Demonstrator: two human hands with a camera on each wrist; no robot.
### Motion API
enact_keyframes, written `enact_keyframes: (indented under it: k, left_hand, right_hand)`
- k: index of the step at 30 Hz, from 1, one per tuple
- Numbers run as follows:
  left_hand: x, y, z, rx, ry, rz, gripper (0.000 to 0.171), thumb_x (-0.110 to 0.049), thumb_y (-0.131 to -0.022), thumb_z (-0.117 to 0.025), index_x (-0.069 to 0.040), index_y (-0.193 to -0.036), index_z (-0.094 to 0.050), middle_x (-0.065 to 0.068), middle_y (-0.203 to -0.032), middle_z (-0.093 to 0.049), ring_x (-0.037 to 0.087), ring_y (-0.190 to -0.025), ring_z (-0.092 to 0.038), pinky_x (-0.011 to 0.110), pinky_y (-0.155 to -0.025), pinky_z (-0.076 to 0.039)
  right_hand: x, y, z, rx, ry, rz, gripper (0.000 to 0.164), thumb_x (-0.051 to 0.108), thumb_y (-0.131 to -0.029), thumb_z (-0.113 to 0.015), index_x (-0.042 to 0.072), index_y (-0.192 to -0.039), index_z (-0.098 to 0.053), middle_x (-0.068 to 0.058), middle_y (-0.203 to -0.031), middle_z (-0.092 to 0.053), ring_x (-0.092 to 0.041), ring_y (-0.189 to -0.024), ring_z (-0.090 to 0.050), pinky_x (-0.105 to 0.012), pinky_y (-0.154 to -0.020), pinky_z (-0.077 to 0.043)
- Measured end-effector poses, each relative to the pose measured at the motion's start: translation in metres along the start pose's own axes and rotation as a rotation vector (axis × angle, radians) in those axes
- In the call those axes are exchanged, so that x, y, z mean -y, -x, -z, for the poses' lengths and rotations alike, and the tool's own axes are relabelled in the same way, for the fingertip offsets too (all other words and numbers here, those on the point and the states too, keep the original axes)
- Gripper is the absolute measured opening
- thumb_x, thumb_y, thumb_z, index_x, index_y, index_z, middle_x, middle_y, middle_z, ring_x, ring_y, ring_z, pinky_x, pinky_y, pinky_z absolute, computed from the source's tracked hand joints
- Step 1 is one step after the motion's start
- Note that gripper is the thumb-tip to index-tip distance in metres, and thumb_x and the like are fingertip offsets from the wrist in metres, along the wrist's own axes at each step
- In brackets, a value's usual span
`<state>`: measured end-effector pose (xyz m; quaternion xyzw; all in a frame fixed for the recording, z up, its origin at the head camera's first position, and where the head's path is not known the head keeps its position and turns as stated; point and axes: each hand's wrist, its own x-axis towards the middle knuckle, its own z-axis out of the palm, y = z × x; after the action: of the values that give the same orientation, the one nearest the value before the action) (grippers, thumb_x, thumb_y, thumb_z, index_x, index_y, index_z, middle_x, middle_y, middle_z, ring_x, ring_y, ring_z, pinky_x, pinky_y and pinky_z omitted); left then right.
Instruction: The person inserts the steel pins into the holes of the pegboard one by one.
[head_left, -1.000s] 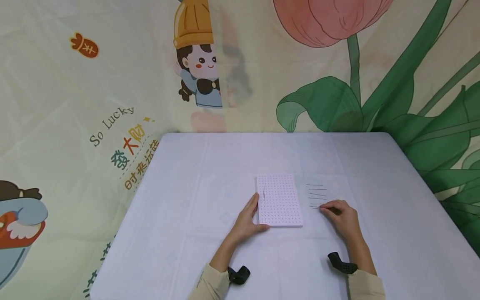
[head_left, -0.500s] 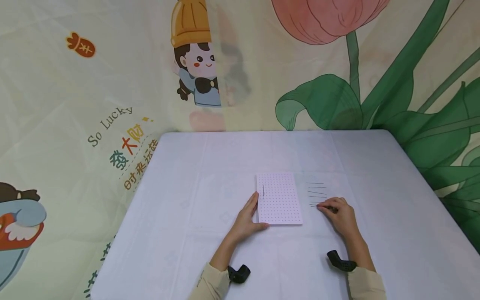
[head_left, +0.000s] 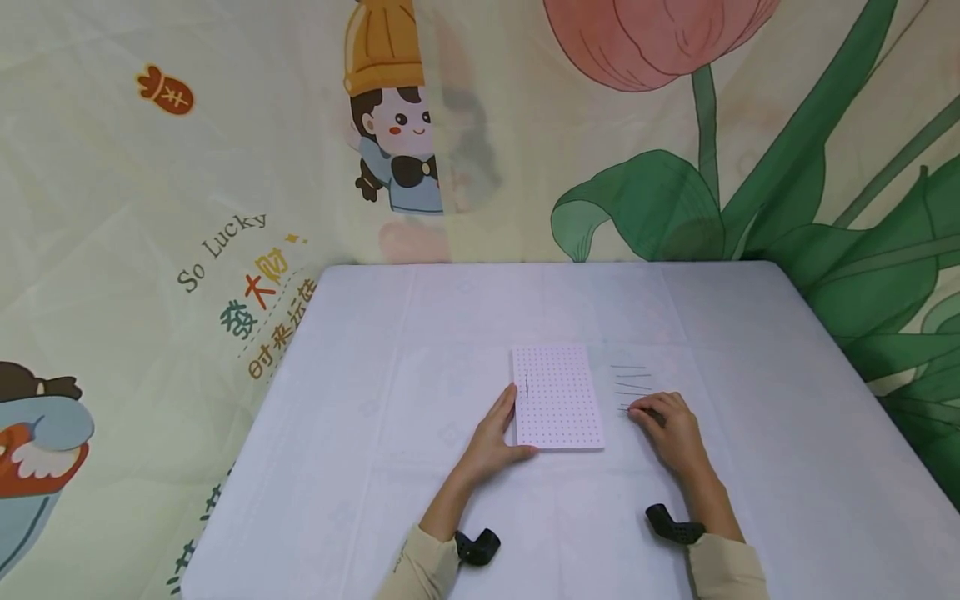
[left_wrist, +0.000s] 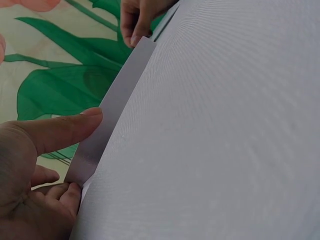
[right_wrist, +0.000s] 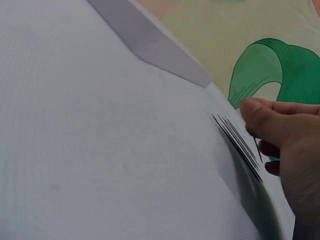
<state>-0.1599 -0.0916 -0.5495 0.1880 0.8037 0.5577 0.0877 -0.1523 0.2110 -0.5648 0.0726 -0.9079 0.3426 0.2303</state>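
A white board point(head_left: 558, 400) dotted with rows of small holes lies on the table. A thin dark line point(head_left: 527, 383) shows near its left side. My left hand point(head_left: 491, 442) rests against the board's lower left corner, fingers along the left edge and thumb on the front edge. To the right, several thin dark needle-like sticks point(head_left: 633, 386) lie in a row. My right hand point(head_left: 675, 429) is at the nearest of them, thumb and forefinger together; in the right wrist view a thin dark stick point(right_wrist: 258, 150) shows just below those fingertips.
A white cloth covers the table point(head_left: 420, 333). Behind it hangs a backdrop point(head_left: 495, 125) printed with cartoon figures, a pink flower and green leaves. Black camera mounts point(head_left: 477, 547) sit at both wrists, beside beige sleeves.
My right hand has shifted a little to the left, along the nearest sticks. The left hand and the board stay in place; the head view has tilted slightly.
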Motion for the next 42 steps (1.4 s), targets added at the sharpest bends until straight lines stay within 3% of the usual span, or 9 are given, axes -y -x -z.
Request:
enact_keyframes:
  k: [4, 10, 16, 21, 26, 35, 42]
  left_hand:
    - [0.0, 0.0, 0.0, -0.002, -0.007, 0.005, 0.106, -0.002, -0.063, -0.081, 0.002, -0.145, -0.015, 0.014, -0.152, -0.009, 0.02, -0.138, -0.014, 0.021, -0.106, -0.022]
    - [0.0, 0.001, 0.0, -0.004, -0.024, 0.014, 0.106, -0.003, -0.063, -0.081, 0.001, -0.146, -0.015, 0.013, -0.153, -0.01, 0.019, -0.138, -0.013, 0.022, -0.107, -0.022]
    - [0.0, 0.001, 0.0, -0.004, -0.022, 0.029, 0.106, -0.003, -0.063, -0.082, 0.001, -0.146, -0.015, 0.012, -0.153, -0.01, 0.016, -0.138, -0.013, 0.021, -0.107, -0.021]
    - [-0.001, 0.002, 0.001, -0.004, -0.025, 0.042, 0.106, -0.003, -0.063, -0.081, 0.0, -0.146, -0.015, 0.011, -0.153, -0.01, 0.015, -0.138, -0.012, 0.02, -0.107, -0.02]
    - [-0.001, 0.002, 0.002, 0.0, -0.026, 0.028, 0.105, -0.005, -0.064, -0.081, 0.001, -0.146, -0.015, 0.012, -0.153, -0.01, 0.018, -0.138, -0.013, 0.022, -0.107, -0.02]
    - [0.002, 0.001, 0.001, 0.007, -0.001, -0.024, 0.103, -0.008, -0.066, -0.081, 0.001, -0.145, -0.016, 0.013, -0.152, -0.012, 0.019, -0.137, -0.018, 0.024, -0.108, -0.021]
    - [0.001, 0.003, 0.004, 0.006, -0.059, -0.049, 0.102, -0.016, -0.067, -0.081, 0.001, -0.145, -0.018, 0.013, -0.152, -0.013, 0.022, -0.137, -0.019, 0.03, -0.109, -0.02]
  right_hand:
    - [0.007, -0.002, -0.004, -0.048, -0.042, 0.051, 0.01, 0.004, -0.079, -0.07, 0.007, -0.088, -0.068, 0.001, -0.084, -0.063, -0.012, -0.079, -0.053, -0.013, -0.069, -0.041]
    - [0.016, -0.006, -0.009, -0.069, -0.099, 0.024, 0.008, 0.006, -0.084, -0.066, 0.005, -0.092, -0.065, -0.001, -0.087, -0.064, -0.012, -0.077, -0.058, -0.004, -0.071, -0.041]
    - [0.034, -0.012, -0.015, -0.048, -0.295, -0.041, 0.01, 0.007, -0.088, -0.061, 0.001, -0.096, -0.058, -0.004, -0.084, -0.063, -0.009, -0.072, -0.06, -0.008, -0.067, -0.047]
    - [0.053, -0.017, -0.033, -0.028, -0.499, -0.076, 0.01, 0.002, -0.087, -0.061, -0.001, -0.094, -0.055, -0.009, -0.082, -0.062, -0.014, -0.072, -0.062, -0.014, -0.065, -0.052]
    - [0.073, -0.03, -0.057, -0.03, -0.616, -0.05, 0.014, -0.002, -0.084, -0.062, -0.003, -0.094, -0.053, -0.013, -0.085, -0.06, -0.016, -0.074, -0.063, -0.019, -0.066, -0.054]
    - [0.096, -0.055, -0.1, -0.063, -0.591, -0.04, 0.016, 0.001, -0.083, -0.065, -0.002, -0.096, -0.057, -0.013, -0.089, -0.063, -0.024, -0.082, -0.064, -0.023, -0.07, -0.055]
    - [0.099, -0.062, -0.111, -0.031, -0.571, -0.03, 0.014, 0.006, -0.082, -0.068, 0.003, -0.093, -0.061, -0.006, -0.088, -0.066, -0.021, -0.084, -0.065, -0.023, -0.071, -0.054]
